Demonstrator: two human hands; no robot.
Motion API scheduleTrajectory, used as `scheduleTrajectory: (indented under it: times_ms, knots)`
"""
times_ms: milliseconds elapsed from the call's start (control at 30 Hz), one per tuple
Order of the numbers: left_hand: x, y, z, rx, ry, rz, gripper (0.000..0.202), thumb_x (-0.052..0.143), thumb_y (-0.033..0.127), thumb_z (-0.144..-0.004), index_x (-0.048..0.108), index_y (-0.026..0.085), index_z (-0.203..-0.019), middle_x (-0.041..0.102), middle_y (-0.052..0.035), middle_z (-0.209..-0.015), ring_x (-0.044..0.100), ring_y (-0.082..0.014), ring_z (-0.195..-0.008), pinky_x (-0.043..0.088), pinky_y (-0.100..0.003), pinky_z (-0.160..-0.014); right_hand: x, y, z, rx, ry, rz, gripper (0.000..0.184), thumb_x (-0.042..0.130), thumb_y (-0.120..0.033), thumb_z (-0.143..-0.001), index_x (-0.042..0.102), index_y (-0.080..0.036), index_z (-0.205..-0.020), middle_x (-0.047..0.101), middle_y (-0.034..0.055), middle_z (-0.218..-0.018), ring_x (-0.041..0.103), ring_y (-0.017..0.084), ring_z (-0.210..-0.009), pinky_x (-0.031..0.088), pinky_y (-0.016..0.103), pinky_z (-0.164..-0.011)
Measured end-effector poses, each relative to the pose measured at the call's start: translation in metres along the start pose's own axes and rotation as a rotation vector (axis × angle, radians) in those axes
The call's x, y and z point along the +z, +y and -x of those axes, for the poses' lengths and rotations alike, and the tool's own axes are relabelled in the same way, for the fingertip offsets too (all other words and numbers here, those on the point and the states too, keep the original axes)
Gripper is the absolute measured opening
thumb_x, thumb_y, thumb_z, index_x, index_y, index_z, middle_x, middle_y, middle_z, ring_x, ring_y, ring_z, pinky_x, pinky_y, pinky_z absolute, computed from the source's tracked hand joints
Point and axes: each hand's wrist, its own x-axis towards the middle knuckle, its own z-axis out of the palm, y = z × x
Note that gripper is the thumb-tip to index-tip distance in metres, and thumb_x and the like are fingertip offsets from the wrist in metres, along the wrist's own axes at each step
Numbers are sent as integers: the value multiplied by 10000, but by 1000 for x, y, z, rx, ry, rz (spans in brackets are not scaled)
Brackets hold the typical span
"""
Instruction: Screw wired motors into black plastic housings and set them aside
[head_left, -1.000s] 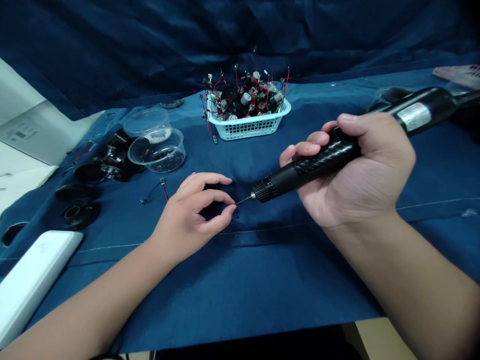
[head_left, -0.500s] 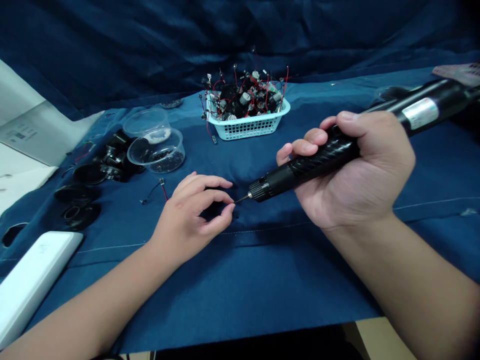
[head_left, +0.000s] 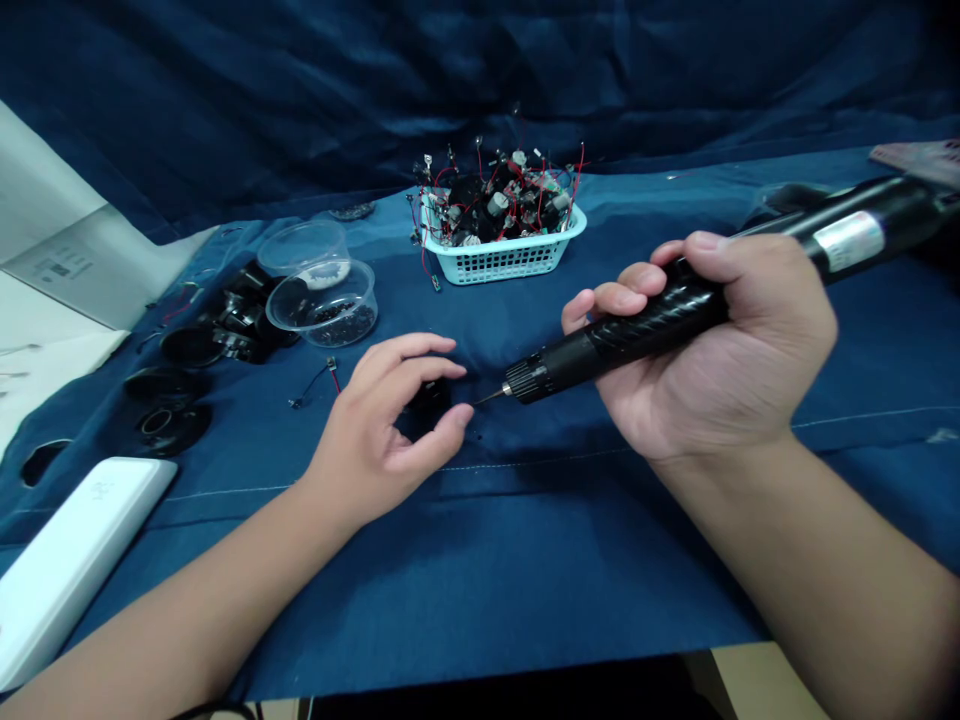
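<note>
My right hand (head_left: 720,350) is wrapped round a black electric screwdriver (head_left: 637,335), its thin bit (head_left: 491,396) pointing left and slightly down. My left hand (head_left: 394,420) is open beside the bit, with thumb and index finger apart and the bit's tip close to the thumb. Whether a screw sits on the tip is too small to tell. Behind the left hand's fingers a small black part (head_left: 431,395) shows on the blue cloth, mostly hidden. A tiny dark speck (head_left: 480,436) lies on the cloth just below the bit.
A light-blue basket (head_left: 502,265) heaped with wired motor parts stands at the back. Left of it are clear tubs (head_left: 322,305), one holding small dark pieces, and black round housings (head_left: 169,420). A small wired part (head_left: 331,366) and a white box-like device (head_left: 82,555) lie left.
My left thumb and index finger have parted from their pinch at the bit's tip. The screwdriver stays in my right hand, and the whole view has shifted slightly.
</note>
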Motion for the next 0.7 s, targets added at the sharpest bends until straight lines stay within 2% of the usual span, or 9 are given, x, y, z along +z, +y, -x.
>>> scheduleTrajectory:
  times_ms: [100,200,267,333,433,567,700]
  knots:
    - [-7,-10,-1,-29,-2,-74,413,646,387,-976,622,169,-1325,633,-123,-1429,573,-265,-1384,429,-453,-1219,-1,-2,-1,1,-9,-8,166,726,-255,-810,587,-223,-725,550,-34,-699,553,118,-624,601,368,-727]
    - [-7,-23,-1,-150,-139,-181,736,696,613,-914,517,163,-1468,586,-160,-1487,554,-335,-1399,444,-520,-1194,-1,-2,0,-10,-20,-14,161,731,-245,-808,596,-222,-723,554,-35,-700,557,117,-626,599,369,-731]
    - [-4,-29,-1,-228,-241,-258,869,731,721,-838,503,190,-1487,592,-160,-1483,566,-377,-1375,461,-569,-1151,-1,-2,0,-18,-24,-14,163,737,-245,-805,599,-221,-720,555,-37,-697,561,117,-624,598,372,-734]
    - [0,-33,0,-254,-304,-313,784,754,723,-817,579,217,-1390,641,-134,-1414,602,-381,-1312,478,-575,-1102,-1,-2,1,-25,-25,-7,163,741,-248,-804,604,-219,-720,554,-39,-696,565,115,-622,598,373,-740]
    - [2,-32,-1,-248,-345,-309,555,754,632,-865,636,221,-1218,696,-99,-1285,653,-341,-1202,509,-504,-1024,-1,-2,2,-32,-34,12,163,744,-258,-808,608,-222,-726,557,-42,-701,568,115,-627,602,370,-749]
    - [2,-22,-1,-267,-343,-242,540,776,544,-859,523,228,-1218,725,-56,-1092,704,-290,-1019,520,-390,-831,0,-1,3,-35,-61,40,162,742,-285,-808,615,-223,-729,556,-36,-704,569,123,-627,609,371,-739]
    - [3,-7,1,-279,-311,-123,542,806,515,-829,460,252,-1152,697,19,-924,698,-202,-803,461,-285,-657,1,0,5,-34,-69,56,149,729,-293,-797,629,-203,-733,553,-27,-697,560,119,-632,617,362,-724]
